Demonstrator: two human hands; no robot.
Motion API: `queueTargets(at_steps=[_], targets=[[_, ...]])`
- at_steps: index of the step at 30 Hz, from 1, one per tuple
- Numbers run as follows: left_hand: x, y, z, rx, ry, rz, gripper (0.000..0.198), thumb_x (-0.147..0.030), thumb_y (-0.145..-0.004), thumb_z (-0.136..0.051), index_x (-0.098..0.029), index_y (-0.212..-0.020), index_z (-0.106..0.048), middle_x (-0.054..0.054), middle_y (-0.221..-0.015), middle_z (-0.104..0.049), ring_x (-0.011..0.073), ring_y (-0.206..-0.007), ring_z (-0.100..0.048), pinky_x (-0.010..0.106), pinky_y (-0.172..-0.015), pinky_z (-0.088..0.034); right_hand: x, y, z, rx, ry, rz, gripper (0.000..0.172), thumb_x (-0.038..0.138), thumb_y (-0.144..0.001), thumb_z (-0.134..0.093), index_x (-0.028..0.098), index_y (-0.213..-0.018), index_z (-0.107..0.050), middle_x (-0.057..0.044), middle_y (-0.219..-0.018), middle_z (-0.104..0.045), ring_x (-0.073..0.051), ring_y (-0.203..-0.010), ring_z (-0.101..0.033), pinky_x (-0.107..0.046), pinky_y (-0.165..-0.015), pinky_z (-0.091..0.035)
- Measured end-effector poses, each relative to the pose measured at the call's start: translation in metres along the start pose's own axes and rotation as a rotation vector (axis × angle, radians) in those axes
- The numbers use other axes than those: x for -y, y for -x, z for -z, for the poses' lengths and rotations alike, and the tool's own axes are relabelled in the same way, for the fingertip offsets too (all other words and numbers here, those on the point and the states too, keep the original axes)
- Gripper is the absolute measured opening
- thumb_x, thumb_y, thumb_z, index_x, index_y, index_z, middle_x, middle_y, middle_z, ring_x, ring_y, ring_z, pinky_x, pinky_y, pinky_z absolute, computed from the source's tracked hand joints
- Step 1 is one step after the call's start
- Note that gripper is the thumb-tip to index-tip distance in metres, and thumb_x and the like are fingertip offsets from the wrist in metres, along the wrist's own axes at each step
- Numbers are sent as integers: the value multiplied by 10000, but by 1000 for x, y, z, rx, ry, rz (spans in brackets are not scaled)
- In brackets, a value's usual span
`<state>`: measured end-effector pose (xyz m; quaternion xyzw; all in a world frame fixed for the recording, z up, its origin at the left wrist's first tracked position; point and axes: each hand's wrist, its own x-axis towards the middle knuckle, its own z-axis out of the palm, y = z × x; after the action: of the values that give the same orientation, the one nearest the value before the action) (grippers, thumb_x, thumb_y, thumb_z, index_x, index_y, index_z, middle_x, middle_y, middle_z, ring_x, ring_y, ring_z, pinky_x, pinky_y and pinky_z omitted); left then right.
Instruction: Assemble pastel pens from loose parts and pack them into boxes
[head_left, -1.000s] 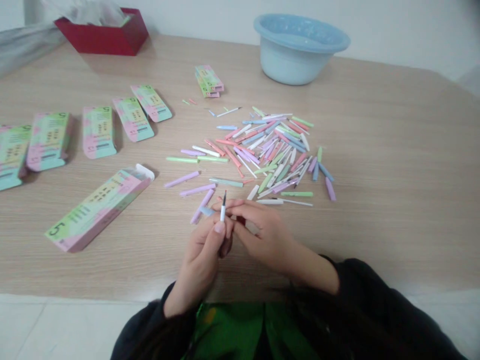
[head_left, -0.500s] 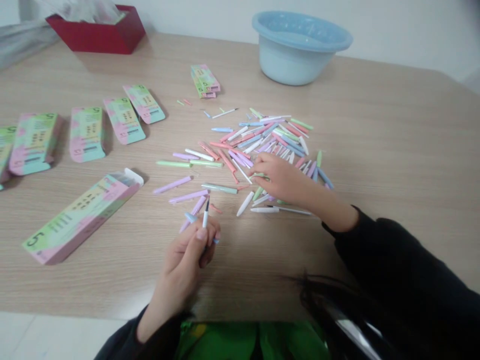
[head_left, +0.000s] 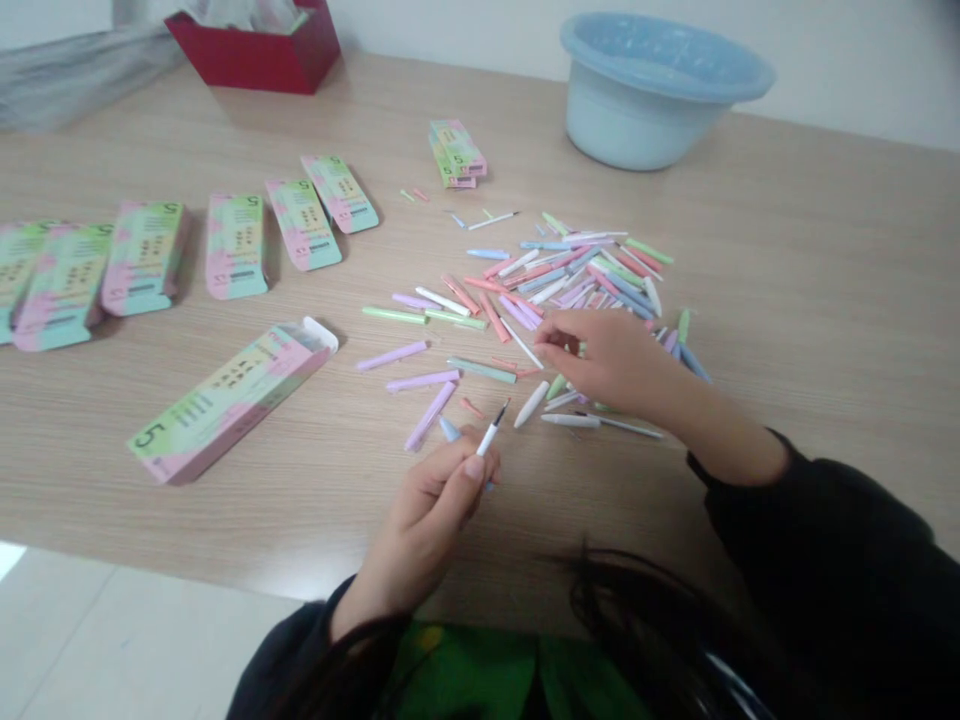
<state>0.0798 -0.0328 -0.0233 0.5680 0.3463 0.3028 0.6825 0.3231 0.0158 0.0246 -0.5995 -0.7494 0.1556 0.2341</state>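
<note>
1. The white pen core (head_left: 491,436) and a blue piece (head_left: 449,429) are held pinched in the left hand (head_left: 439,497), just above the table (head_left: 787,300).
2. The right hand (head_left: 611,362), joined to the core a second ago, is now laid on the pile of pastel pen parts (head_left: 592,270). Its fingers are narrowed, and whether anything is held cannot be told.

Soft, even, medium-bright light, no glare on table (head_left: 825,300). Short soft shadows off the boxes (head_left: 236,245) and red tray (head_left: 259,60) fall toward 4 o'clock, so source is around 10. Whole frame slightly soft; hair (head_left: 645,620) at 5 o'clock blurred dark.
</note>
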Motion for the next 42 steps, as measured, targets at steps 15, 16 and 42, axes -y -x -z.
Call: queueTargets(at_steps=[15, 16, 42], targets=[[-10, 0, -4, 97, -201, -62, 337, -348, -1044, -422, -197, -755, -509, -12, -751, -444, 163, -737, -411, 314, -702, -329, 52, 40, 35, 94, -396, 77, 130, 158, -906, -634, 232, -864, -732, 0, -845, -715, -166, -794, -640, -320, -735, -491], [-10, 0, -4, 100, -207, -58, 340, -353, -1045, -423, -197, -754, -506, -10, -754, -449, 164, -738, -413, 314, -702, -330, 52, 40, 34, 96, -378, 84, 131, 162, -911, -631, 234, -869, -732, -1, -850, -716, -170, -801, -643, -323, -744, -490], [-18, 3, -2, 218, -206, -134, 299, -289, -1045, -437, -176, -829, -608, -19, -769, -534, 144, -791, -492, 282, -773, -371, 35, -6, -25, 815, -702, -39, 269, 312, -943, -580, 136, -929, -784, 17, -672, -644, -112, -649, -554, -244, -635, -399]])
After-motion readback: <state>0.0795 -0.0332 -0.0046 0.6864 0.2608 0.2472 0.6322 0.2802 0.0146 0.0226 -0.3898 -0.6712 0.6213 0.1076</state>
